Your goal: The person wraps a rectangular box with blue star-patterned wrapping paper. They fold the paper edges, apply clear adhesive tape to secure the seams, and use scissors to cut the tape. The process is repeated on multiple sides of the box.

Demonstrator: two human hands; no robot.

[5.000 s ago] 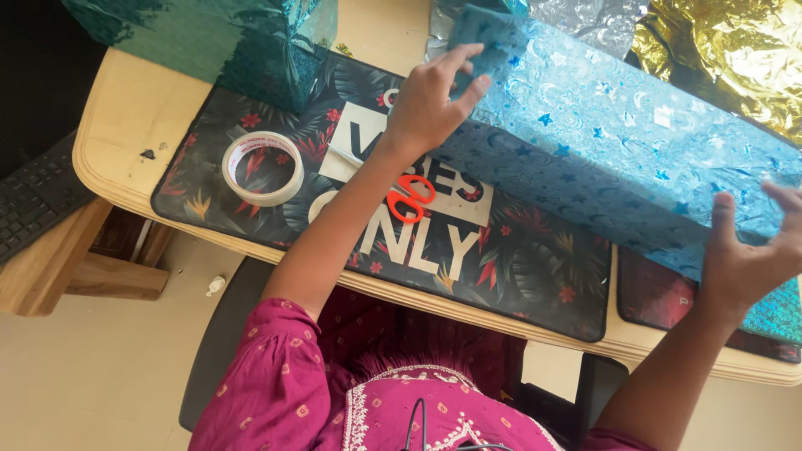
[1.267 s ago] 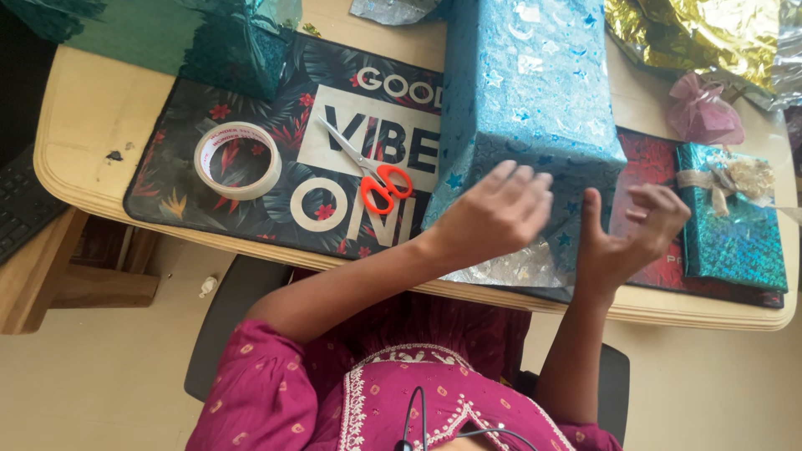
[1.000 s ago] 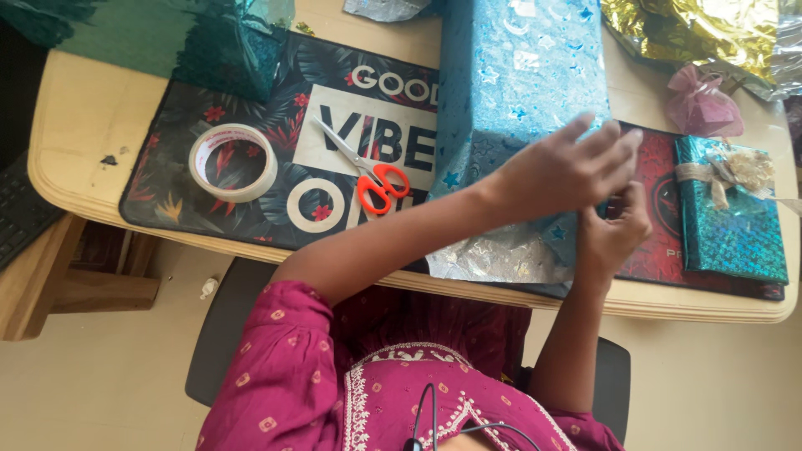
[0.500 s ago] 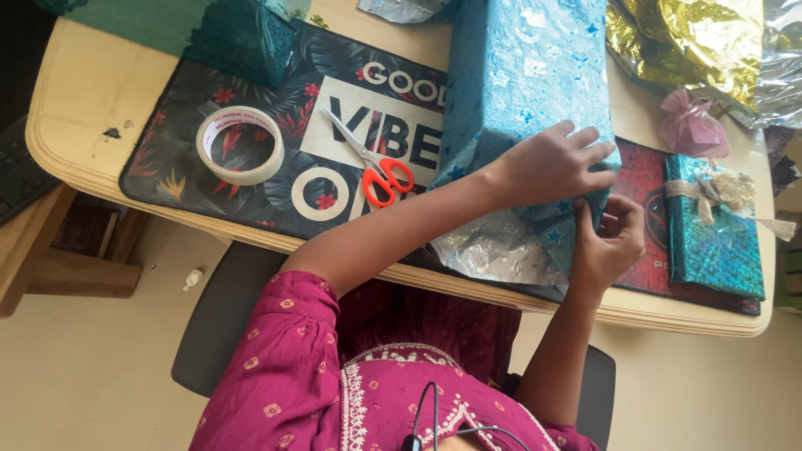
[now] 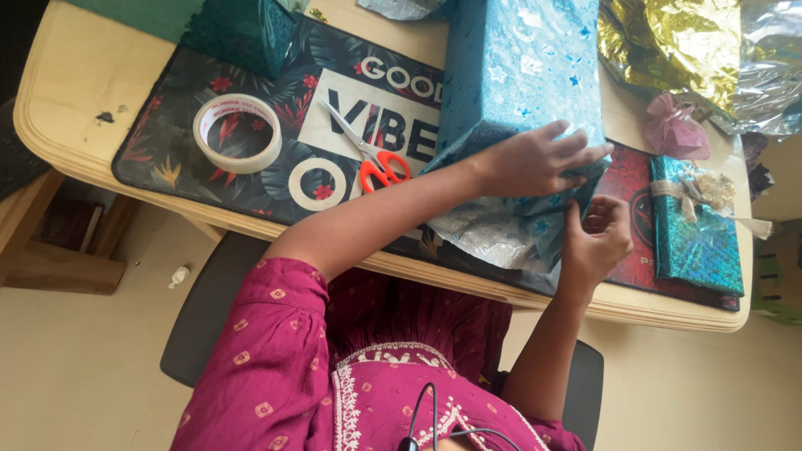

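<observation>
Left hand [image 5: 535, 159] lies flat and open, palm down, on the near end of the blue starred box [image 5: 522, 71], pinning the paper at that end. Right hand [image 5: 595, 242], just below it, pinches the loose flap of blue wrapping paper [image 5: 547, 225] between thumb and fingers, right at the box's near right corner. The box stands directly beyond both hands, running away from me across the printed desk mat [image 5: 209, 188], with the silver underside of the paper spilling out beneath the left wrist.

As I judge it, doing this fold well means keeping the left palm pressing firmly so the box cannot slide, while the right draws the flap taut and creases it tight against the corner before anything is stuck down; slack here would leave a puffy end.

Orange-handled scissors [image 5: 372, 159] lie just left of the left forearm, and the tape roll [image 5: 238, 134] sits farther left, well apart. Right of the right hand rests a small teal parcel with a bow [image 5: 697, 230], a pink pouch [image 5: 675, 129] beyond it, and crumpled gold foil [image 5: 668, 38] farther still.
</observation>
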